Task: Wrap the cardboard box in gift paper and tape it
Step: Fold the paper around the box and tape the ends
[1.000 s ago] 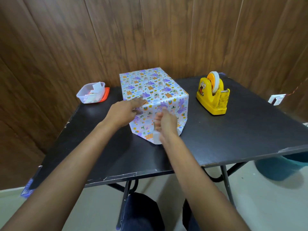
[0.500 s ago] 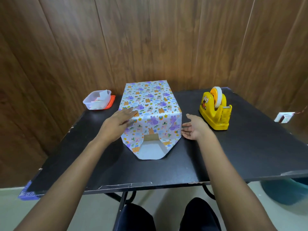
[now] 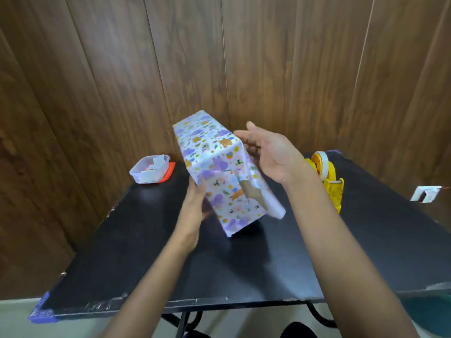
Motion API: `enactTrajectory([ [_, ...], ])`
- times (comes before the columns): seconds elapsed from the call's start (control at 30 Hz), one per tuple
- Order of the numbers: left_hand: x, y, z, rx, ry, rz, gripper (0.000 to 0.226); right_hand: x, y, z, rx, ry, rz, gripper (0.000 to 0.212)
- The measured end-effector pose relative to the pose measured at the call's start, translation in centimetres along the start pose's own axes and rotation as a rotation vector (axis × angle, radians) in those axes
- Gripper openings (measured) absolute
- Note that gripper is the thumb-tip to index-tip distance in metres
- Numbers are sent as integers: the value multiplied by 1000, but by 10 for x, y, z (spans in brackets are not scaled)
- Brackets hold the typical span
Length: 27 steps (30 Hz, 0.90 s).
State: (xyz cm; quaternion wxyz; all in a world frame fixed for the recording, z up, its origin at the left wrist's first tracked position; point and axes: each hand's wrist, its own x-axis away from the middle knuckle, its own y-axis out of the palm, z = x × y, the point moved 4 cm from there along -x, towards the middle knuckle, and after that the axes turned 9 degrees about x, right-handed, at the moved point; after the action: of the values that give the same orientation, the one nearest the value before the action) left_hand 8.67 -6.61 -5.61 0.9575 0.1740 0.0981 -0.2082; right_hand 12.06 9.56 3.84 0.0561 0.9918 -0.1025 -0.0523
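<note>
Tilted above the black surface (image 3: pixel 366 240), the gift-wrapped cardboard box (image 3: pixel 219 172) sits in the left hand (image 3: pixel 192 211)'s grip, right hand (image 3: pixel 271 152) splayed wide beside it; the seemingly untaped end flap (image 3: pixel 271 203) could spring open.

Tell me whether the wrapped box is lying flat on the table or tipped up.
Tipped up. The box leans steeply, only its lower near corner close to the table, held by the left hand; the right hand is open beside its top.
</note>
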Motion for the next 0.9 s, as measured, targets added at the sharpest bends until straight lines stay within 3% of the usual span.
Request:
enactTrajectory([
  [0.07, 5, 14, -12, 294, -85, 68, 51, 0, 9, -12, 76, -75, -32, 19],
  [0.17, 9, 35, -35, 609, -202, 42, 51, -2, 13, -20, 318, -121, -57, 30],
  [0.33, 20, 26, -82, 868, -415, 264, 42, -4, 24, 25, 688, 13, -139, 19],
  [0.4, 24, 12, -90, 841, -477, 349, 41, -6, 21, 40, 636, 46, -143, 18],
  [0.5, 27, -6, -87, 702, -576, 373, 37, -24, -11, 46, 600, 37, 94, 19],
  [0.63, 30, -24, -65, 463, -644, 309, 52, -43, -58, 54, 1211, 145, 380, 23],
  [0.67, 28, -29, -58, 405, -616, 305, 57, -44, -66, 57, 1257, 214, 405, 22],
  [0.77, 12, -33, -34, 173, -497, 304, 62, -36, -69, 64, 940, 304, 291, 24],
  [0.9, -6, -28, -19, -155, -443, 278, 44, -17, -68, 71, 572, 264, 256, 14],
])
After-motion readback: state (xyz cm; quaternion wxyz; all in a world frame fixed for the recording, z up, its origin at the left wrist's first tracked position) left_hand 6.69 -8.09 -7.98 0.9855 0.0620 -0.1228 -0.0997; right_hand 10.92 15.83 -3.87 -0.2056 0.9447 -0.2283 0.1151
